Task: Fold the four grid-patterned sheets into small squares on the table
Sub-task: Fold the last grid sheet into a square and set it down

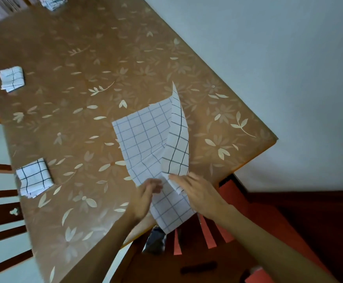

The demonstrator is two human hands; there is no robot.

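Unfolded grid-patterned sheet [144,137] lies on the table [85,58] just ahead of the left hand [146,198] and right hand [197,194], both pinching its near edge, right flap lifted: first fold under way, next likely needs edges matched before creasing.

A white grid sheet [144,137] lies half open at the table's [85,58] near edge, right flap standing up. Along the left side sit a near square [35,177], a middle square [12,79] and a far square [53,2], well apart.
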